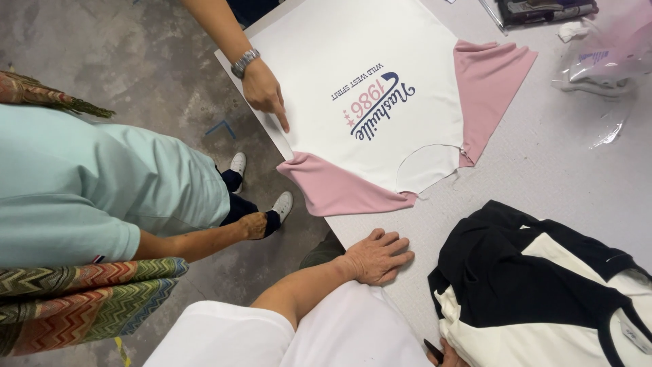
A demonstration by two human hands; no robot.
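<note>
Left hand (375,256) flat on desk (543,163), grip open, holding nothing. Right hand (448,355) barely in view, can't tell grip. Pink-sleeved white tee (380,95) spread just beyond left fingers; soft, light, floppy, probably best pinched at shoulders. Co-worker's hand (263,88) points at it.

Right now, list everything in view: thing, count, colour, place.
Spread shirt: one, white with pink sleeves, table centre.
Black-and-cream shirt: one, table, near right.
Clear plastic bags: a few, upper right.
Table: one, pale grey.
Co-worker's hand: one, wristwatch, pointing at the spread shirt's edge.
Person in mint shirt: one, standing left.
Left hand: flat on table edge.
Right hand: bottom edge, mostly hidden, beside a dark pen-like thing.
</note>
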